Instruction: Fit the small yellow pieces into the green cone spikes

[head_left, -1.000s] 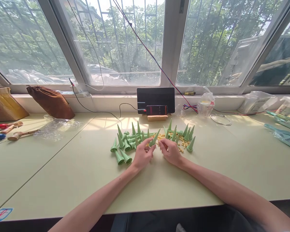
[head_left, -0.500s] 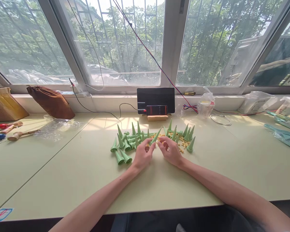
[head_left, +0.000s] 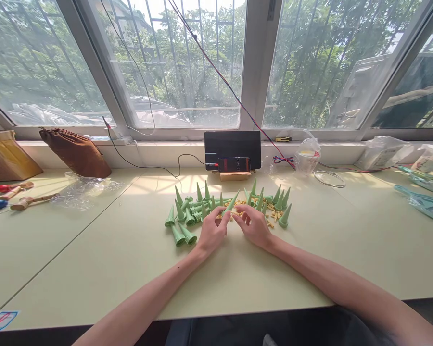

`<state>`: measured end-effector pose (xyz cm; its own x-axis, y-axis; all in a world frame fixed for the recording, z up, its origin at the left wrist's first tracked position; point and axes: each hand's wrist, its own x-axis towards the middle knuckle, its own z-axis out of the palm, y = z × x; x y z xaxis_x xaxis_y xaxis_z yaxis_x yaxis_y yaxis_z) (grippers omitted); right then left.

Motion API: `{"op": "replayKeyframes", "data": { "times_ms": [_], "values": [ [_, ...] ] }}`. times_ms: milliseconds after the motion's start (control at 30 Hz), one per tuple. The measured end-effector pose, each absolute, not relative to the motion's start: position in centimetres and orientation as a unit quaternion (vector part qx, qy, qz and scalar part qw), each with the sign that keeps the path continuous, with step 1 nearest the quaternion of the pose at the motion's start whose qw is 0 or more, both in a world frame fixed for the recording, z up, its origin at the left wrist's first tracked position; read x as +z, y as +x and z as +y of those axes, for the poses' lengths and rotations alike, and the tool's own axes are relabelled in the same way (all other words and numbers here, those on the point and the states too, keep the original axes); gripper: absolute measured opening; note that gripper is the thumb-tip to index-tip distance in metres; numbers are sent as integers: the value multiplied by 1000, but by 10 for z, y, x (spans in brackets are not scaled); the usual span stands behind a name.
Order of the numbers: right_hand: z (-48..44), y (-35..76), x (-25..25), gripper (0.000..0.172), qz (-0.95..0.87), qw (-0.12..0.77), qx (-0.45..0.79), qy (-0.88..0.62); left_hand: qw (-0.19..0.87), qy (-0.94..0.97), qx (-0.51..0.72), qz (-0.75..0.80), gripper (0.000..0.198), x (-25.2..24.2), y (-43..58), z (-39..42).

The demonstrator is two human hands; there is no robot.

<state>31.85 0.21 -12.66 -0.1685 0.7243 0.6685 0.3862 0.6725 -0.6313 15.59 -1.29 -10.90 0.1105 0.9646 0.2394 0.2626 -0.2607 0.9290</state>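
Note:
My left hand (head_left: 213, 230) is closed around a green plastic spike (head_left: 232, 202), a hollow cone whose pointed tip leans up and to the right. Close beside it, my right hand (head_left: 253, 225) pinches what looks like a small yellow piece (head_left: 234, 214) between thumb and fingers. The piece is tiny and partly hidden. More green spikes surround the hands: some stand upright, such as one spike (head_left: 284, 217) on the right, and others lie down, such as a spike (head_left: 188, 233) on the left. Loose yellow pieces (head_left: 272, 217) are scattered behind and beside my right hand.
A phone (head_left: 234, 164) leans on a small cardboard stand before a black panel (head_left: 233, 144). At left are a brown pouch (head_left: 75, 153), clear plastic wrap (head_left: 88, 190) and wooden toys (head_left: 25, 202). A bagged cup (head_left: 308, 156) and a coiled cable (head_left: 329, 179) are at right.
The spike in my left hand has shifted slightly left and tilted more upright. My right fingertips have moved a little left and down, close to the spike's lower part.

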Motion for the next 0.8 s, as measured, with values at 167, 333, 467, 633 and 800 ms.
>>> {"op": "replayKeyframes", "data": {
  "times_ms": [167,333,467,633,800],
  "values": [
    [5,319,-130,22,-746,527,162,-373,382,645,470,466,29,-109,156,-13],
    [6,318,-130,27,-744,526,162,-379,390,644,477,453,28,-109,156,-12],
    [6,319,-130,31,-746,514,167,-389,397,642,482,444,27,-110,156,-12],
    [8,321,-134,32,-751,501,172,-395,408,636,489,436,27,-109,156,-12],
    [9,322,-137,33,-756,494,178,-391,425,627,484,438,31,-108,156,-13]
  ]
}}
